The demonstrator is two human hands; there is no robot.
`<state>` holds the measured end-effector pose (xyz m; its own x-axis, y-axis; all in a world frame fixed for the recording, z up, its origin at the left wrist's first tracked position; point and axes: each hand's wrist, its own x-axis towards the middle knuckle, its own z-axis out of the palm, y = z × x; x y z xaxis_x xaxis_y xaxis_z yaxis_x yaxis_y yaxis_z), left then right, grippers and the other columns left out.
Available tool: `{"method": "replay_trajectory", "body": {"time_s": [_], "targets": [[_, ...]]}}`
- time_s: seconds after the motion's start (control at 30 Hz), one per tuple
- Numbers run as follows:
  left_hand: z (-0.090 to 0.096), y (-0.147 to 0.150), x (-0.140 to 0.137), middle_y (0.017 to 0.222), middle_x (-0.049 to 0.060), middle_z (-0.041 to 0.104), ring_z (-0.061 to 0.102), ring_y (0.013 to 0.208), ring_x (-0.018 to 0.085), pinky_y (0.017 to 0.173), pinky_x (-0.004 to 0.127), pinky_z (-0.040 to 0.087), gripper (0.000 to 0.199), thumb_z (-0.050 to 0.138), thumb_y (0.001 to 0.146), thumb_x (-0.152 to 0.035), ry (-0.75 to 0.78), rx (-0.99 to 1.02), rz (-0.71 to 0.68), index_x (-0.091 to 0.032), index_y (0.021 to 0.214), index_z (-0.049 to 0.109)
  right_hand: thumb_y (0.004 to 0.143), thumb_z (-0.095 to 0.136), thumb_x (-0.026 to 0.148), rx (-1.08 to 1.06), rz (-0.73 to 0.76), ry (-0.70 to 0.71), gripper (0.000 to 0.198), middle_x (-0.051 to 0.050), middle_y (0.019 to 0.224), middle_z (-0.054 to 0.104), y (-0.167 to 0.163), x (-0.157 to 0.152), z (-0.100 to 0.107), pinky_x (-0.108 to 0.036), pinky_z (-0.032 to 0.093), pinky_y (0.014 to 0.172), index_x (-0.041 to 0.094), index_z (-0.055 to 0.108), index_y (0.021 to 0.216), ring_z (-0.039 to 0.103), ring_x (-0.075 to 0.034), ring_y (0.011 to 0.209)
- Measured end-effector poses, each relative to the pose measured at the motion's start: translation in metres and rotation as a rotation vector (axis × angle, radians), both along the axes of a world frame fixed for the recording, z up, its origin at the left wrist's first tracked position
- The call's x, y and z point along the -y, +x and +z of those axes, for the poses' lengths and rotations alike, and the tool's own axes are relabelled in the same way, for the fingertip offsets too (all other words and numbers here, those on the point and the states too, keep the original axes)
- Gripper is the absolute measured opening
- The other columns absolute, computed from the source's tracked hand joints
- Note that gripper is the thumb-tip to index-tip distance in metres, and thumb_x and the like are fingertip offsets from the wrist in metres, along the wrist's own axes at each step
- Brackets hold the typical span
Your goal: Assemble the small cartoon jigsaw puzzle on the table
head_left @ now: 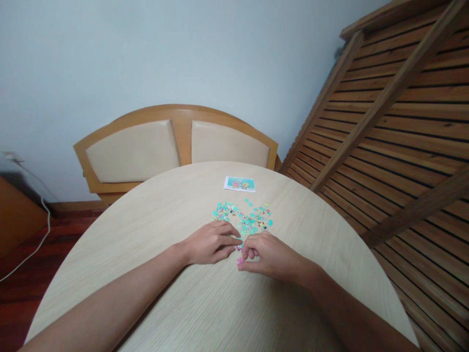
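Right hand point(270, 255): thumb and forefinger pinch pink piece point(240, 262). Left hand point(211, 242): fingers loose, tips beside patterned piece point(239, 248). Scattered pieces point(249, 225) just beyond fingertips; picture card point(239, 184) farther out.

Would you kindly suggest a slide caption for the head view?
Right hand holds a pink jigsaw piece beside the left hand, loose pieces and picture card beyond.

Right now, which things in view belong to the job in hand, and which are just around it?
In the job:
- pink piece, at the right hand's fingertips
- patterned piece, by the left hand
- scattered puzzle pieces
- picture card, probably: similar colours

Just around:
- cream-panelled furniture
- slatted wooden frame
- white cable
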<state>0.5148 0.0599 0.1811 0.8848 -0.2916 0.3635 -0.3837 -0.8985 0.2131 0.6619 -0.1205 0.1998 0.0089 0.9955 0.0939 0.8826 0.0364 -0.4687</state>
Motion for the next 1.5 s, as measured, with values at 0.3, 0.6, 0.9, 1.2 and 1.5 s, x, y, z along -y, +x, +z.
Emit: {"method": "replay_trajectory", "body": {"time_s": [0.3, 0.6, 0.9, 1.2, 1.5], "targets": [[-0.010, 0.001, -0.010, 0.115, 0.008, 0.069, 0.062, 0.106, 0.024, 0.095, 0.041, 0.051, 0.026, 0.050, 0.093, -0.021, -0.032, 0.057, 0.372, -0.018, 0.112, 0.067, 0.096, 0.057, 0.040, 0.128, -0.135, 0.159, 0.041, -0.011, 0.136, 0.061, 0.023, -0.001, -0.009, -0.045, 0.038, 0.108, 0.020, 0.060, 0.132, 0.050, -0.028, 0.128], [-0.006, 0.000, -0.009, 0.108, 0.007, 0.069, 0.062, 0.101, 0.024, 0.091, 0.040, 0.052, 0.022, 0.050, 0.094, -0.024, -0.019, 0.028, 0.561, -0.020, 0.105, 0.069, 0.093, 0.062, 0.034, 0.155, -0.135, 0.184, 0.028, -0.008, 0.120, 0.067, 0.032, 0.000, -0.014, -0.042, 0.044, 0.104, 0.022, 0.067, 0.118, 0.058, -0.025, 0.117], [-0.010, 0.001, -0.012, 0.109, 0.008, 0.069, 0.061, 0.103, 0.025, 0.093, 0.042, 0.051, 0.020, 0.051, 0.094, -0.024, -0.048, 0.039, 0.579, -0.020, 0.105, 0.068, 0.096, 0.058, 0.033, 0.216, -0.236, 0.240, 0.023, -0.008, 0.118, 0.069, 0.041, -0.004, -0.023, -0.046, 0.040, 0.108, 0.021, 0.069, 0.112, 0.059, -0.024, 0.114], [-0.004, 0.002, -0.004, 0.130, 0.009, 0.062, 0.054, 0.121, 0.025, 0.105, 0.045, 0.044, 0.037, 0.050, 0.097, -0.026, -0.016, 0.005, 0.212, -0.023, 0.133, 0.058, 0.098, 0.054, 0.040, 0.203, -0.177, 0.184, 0.037, -0.007, 0.143, 0.053, 0.035, -0.008, -0.029, -0.050, 0.035, 0.112, 0.031, 0.062, 0.133, 0.043, -0.028, 0.134], [-0.005, 0.001, -0.004, 0.133, 0.008, 0.062, 0.050, 0.126, 0.027, 0.107, 0.047, 0.041, 0.036, 0.044, 0.100, -0.030, 0.043, -0.029, 0.247, -0.022, 0.131, 0.060, 0.100, 0.051, 0.040, 0.279, -0.227, 0.207, 0.031, -0.005, 0.137, 0.059, 0.040, -0.007, -0.027, -0.051, 0.036, 0.110, 0.034, 0.068, 0.125, 0.045, -0.028, 0.130]]}}
